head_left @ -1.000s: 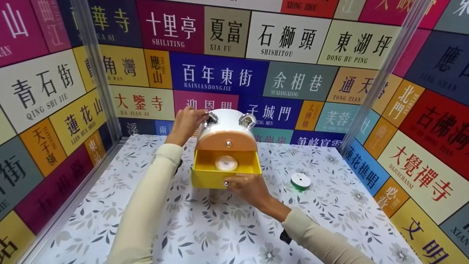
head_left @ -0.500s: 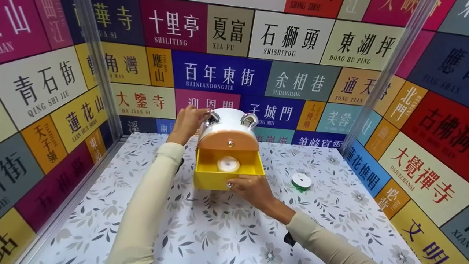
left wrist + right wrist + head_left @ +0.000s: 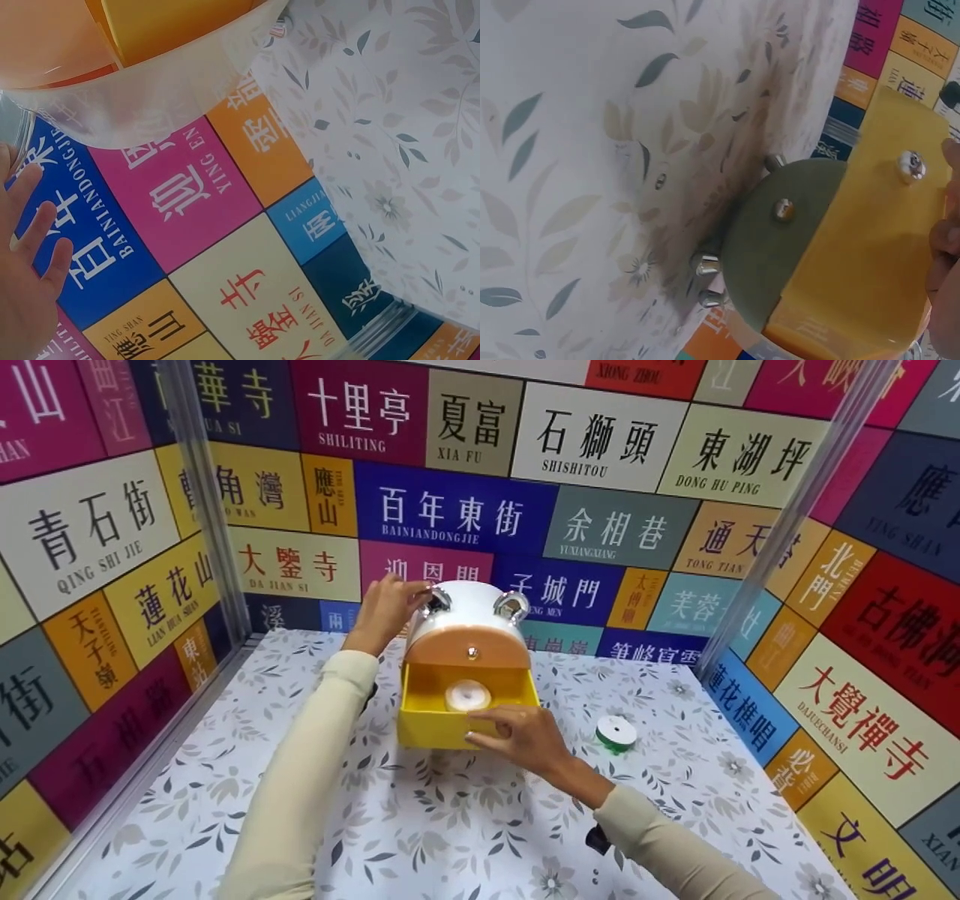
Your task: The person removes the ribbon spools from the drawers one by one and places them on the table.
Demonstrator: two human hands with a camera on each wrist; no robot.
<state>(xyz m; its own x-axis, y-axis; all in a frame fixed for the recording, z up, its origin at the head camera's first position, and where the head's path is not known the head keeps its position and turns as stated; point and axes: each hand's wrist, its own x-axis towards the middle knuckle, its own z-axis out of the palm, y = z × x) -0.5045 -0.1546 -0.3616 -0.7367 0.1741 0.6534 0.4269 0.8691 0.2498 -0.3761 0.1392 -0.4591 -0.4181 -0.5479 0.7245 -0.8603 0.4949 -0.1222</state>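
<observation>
A white box with two silver ears and an orange upper front stands on the table, its yellow drawer pulled out. Inside the drawer lies a white round spool. My left hand pinches the silver ear on the box's left; in the left wrist view its other fingers are spread. At the drawer front, my right hand has thumb and index finger apart. The right wrist view shows the drawer's silver knob uncovered beside the right hand, above a greenish rounded front.
A white-and-green spool lies on the leaf-patterned table cover, right of the box. Walls with colourful printed signs stand close behind and on both sides, with metal posts at the corners.
My right hand has let go of the drawer's knob and its fingers have parted. The left hand stays at the ear.
</observation>
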